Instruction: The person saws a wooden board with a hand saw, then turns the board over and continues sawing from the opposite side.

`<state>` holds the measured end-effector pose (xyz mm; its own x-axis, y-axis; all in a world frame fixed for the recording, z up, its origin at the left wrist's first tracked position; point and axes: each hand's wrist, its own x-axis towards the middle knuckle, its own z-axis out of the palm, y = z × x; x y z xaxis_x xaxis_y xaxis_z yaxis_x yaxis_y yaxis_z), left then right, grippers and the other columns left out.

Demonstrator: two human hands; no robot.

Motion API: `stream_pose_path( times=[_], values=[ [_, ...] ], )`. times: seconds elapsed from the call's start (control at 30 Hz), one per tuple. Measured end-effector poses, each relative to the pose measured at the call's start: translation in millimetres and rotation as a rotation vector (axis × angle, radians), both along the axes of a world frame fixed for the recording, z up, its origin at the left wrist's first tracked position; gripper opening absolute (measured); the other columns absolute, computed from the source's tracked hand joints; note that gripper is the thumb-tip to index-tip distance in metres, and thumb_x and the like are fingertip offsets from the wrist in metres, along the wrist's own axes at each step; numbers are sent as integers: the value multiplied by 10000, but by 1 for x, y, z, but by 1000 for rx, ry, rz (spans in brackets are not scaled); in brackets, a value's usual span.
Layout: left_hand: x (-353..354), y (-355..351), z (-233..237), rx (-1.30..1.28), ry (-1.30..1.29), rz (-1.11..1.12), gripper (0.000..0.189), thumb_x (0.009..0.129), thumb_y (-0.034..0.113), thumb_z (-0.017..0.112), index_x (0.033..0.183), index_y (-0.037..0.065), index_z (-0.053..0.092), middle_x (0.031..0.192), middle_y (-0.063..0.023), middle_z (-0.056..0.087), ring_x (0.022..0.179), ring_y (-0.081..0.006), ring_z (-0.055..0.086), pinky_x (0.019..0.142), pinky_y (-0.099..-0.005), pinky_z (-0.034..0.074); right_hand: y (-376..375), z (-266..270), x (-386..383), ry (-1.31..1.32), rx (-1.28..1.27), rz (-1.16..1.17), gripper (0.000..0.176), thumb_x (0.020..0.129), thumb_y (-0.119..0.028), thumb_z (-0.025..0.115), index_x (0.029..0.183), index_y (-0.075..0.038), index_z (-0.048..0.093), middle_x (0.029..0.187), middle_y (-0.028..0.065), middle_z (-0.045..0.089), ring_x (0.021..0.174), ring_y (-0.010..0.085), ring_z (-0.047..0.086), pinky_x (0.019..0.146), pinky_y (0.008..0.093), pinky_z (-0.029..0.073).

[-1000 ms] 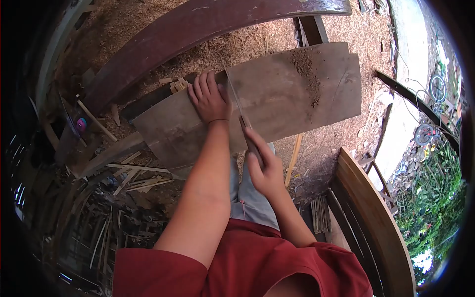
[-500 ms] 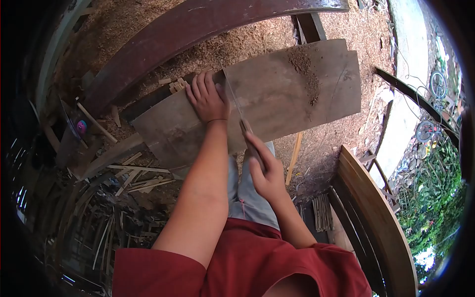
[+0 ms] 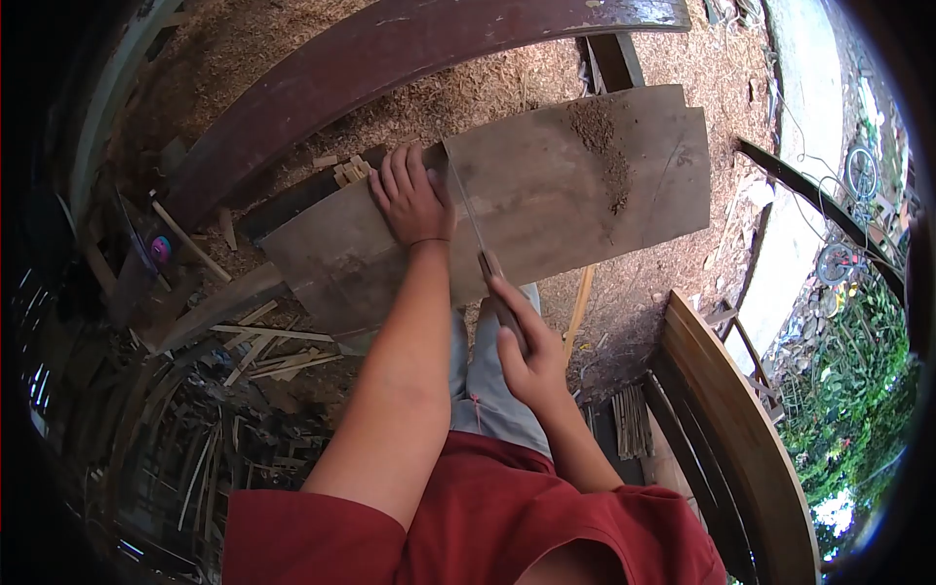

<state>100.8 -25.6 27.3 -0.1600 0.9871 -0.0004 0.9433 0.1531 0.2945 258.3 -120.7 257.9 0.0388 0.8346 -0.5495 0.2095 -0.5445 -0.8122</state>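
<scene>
A wide wooden board (image 3: 546,175) lies slanted in front of me, with brown sawdust (image 3: 606,156) scattered on its right part. My left hand (image 3: 414,200) rests flat on the board near its far edge, fingers stretched out, just left of the saw. In my right hand (image 3: 531,346) is the handle of a handsaw (image 3: 471,210), fingers wrapped round it. The thin blade runs from the handle up across the board to its far edge. Whether the teeth sit in a cut is too fine to make out.
Beyond the board curves a long reddish-brown beam (image 3: 341,83). Small wood blocks (image 3: 351,171) lie by my left fingers. Thin wood strips (image 3: 278,351) are scattered at left, near a wooden-handled tool (image 3: 190,242). A large wooden plank (image 3: 746,419) stands at right. Shavings cover the ground.
My right hand has drawn the handsaw a little back toward my body. My left hand stays in place on the board.
</scene>
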Motion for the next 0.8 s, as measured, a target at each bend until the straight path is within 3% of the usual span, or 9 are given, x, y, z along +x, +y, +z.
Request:
stream_pose_path(
  times=[0.1,0.23,0.3,0.5,0.6,0.7,0.8],
  values=[
    [-1,1,-1,-2,-2,5,481,1057,288,562,1509,124,582,1551,-67,595,1531,-305,499,1351,-610,257,4,-5,4,-9,-7,37,574,1026,-54,613,1599,-78,621,1454,256,741,1339,356,750,1097,376,562],
    [-3,-2,-8,-8,10,0,482,1054,295,569,1503,118,584,1547,-69,596,1529,-306,500,1353,-611,253,54,-73,-16,1,138,30,576,1022,-54,619,1598,-79,620,1452,266,739,1332,359,753,1092,377,565],
    [-2,-1,-7,0,15,10,486,1052,293,573,1505,116,583,1549,-69,594,1531,-305,498,1354,-611,251,70,-84,-31,78,27,-54,576,1021,-57,622,1596,-79,620,1449,264,740,1314,380,758,1075,377,571],
    [-1,-1,1,-18,-10,8,498,1044,287,579,1511,116,581,1553,-69,592,1535,-303,492,1356,-611,250,5,-4,-5,-70,28,39,579,1019,-55,624,1597,-92,623,1378,263,772,1203,396,800,999,377,598],
    [-1,0,2,-22,-11,8,501,1041,287,578,1513,119,581,1554,-70,591,1536,-302,492,1355,-610,252,14,-9,-5,-74,15,54,567,1024,-63,629,1591,-93,628,1337,266,784,1166,403,809,970,379,607],
    [-2,1,-2,-24,-4,11,502,1037,281,580,1514,123,580,1556,-69,591,1535,-300,494,1354,-609,254,60,-75,-23,-49,146,9,546,1033,-75,631,1579,-86,634,1320,272,786,1164,413,806,962,383,608],
    [-3,0,-6,-16,14,7,504,1035,274,582,1517,126,577,1556,-65,592,1535,-298,496,1353,-608,256,72,-86,-33,44,101,-67,528,1038,-85,630,1566,-75,638,1296,280,788,1159,410,807,957,388,608]
  ],
)
